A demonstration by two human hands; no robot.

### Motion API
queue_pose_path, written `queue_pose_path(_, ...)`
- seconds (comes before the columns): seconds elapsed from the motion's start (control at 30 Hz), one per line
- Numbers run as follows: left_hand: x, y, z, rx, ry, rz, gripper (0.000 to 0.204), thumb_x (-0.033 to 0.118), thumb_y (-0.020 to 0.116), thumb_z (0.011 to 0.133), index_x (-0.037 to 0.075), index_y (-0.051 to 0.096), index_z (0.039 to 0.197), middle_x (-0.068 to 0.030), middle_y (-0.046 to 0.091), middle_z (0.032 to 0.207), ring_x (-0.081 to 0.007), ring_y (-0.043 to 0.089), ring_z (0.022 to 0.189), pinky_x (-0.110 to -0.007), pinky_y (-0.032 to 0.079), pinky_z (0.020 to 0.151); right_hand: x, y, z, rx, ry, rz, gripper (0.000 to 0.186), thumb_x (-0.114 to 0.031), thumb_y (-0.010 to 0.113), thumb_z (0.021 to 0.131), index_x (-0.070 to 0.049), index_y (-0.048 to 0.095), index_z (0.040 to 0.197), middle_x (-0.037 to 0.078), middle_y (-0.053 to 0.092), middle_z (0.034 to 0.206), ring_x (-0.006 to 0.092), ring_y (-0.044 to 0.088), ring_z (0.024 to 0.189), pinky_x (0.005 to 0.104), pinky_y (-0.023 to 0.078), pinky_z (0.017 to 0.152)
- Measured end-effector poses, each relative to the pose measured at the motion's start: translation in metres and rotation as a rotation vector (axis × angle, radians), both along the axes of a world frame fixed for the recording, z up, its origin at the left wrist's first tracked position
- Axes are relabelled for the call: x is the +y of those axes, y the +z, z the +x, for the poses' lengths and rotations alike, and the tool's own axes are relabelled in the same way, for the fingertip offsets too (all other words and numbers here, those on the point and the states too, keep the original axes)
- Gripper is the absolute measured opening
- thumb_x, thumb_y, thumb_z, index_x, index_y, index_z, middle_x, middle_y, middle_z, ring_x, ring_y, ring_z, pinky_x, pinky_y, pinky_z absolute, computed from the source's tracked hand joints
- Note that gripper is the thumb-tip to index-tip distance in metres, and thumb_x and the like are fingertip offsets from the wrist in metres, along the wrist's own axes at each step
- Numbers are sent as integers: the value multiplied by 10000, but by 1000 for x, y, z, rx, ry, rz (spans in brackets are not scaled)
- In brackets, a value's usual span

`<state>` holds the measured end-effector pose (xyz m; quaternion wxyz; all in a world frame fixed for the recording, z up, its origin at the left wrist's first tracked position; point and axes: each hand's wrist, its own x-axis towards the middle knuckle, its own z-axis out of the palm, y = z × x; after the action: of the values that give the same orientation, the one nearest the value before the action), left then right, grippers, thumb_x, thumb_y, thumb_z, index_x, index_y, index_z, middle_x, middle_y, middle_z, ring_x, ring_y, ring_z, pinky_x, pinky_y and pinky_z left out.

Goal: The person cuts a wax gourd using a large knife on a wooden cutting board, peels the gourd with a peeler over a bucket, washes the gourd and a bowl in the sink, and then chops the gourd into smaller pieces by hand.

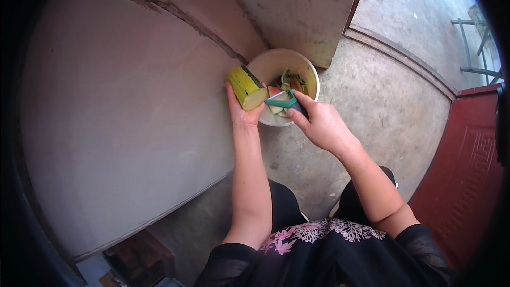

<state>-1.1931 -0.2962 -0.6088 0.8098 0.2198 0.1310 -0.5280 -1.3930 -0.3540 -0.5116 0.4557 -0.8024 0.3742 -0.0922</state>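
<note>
White bucket (257,67) taken as landmark. Left grip (245,112) grasps a cut green vegetable (244,86) over the bucket's left rim. Right grip (325,127) holds a green peeler (284,100) above its mouth; contact with the vegetable unclear. Scraps (292,81) lie inside. Advised: light lengthwise strokes over the bucket, left grip clear of the peeler.
</note>
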Motion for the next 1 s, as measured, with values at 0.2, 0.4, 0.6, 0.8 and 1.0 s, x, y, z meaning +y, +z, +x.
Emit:
queue_pose_path(0.2,-5,14,-22,-259,-194,56,561,558,474,862,119,505,1209,-95,556,1162,-272,527,1067,-459,433,921,-8,-9,10,-134,-123,-78,516,-316,548,860,40,476,1226,246,621,758,394,614,752,451,487,678)
queue_pose_path(0.4,-9,22,-45,-367,-308,169,543,506,590,824,139,500,1213,-58,564,1162,-232,532,1090,-428,435,927,-17,-12,16,-111,-193,-179,520,-321,550,858,38,477,1228,230,626,734,388,621,725,449,490,662)
queue_pose_path(0.6,-7,28,-47,-361,-365,164,556,417,661,802,91,484,1217,-57,560,1158,-210,528,1087,-397,442,924,-21,-14,16,-74,-219,-219,518,-322,548,858,32,477,1230,226,631,739,382,624,725,451,492,653)
queue_pose_path(0.8,-7,20,-48,-366,-349,149,488,424,640,817,135,514,1189,-39,575,1135,-206,550,1049,-391,458,892,-18,-17,18,-36,-198,-221,536,-341,546,856,25,468,1240,225,632,748,381,624,723,453,495,655)
queue_pose_path(1.0,-6,17,-43,-279,-260,147,537,429,626,824,80,490,1209,-83,572,1148,-225,549,1062,-397,453,912,-6,-13,18,15,-130,-208,536,-343,546,856,14,465,1247,220,632,754,383,621,720,458,495,650)
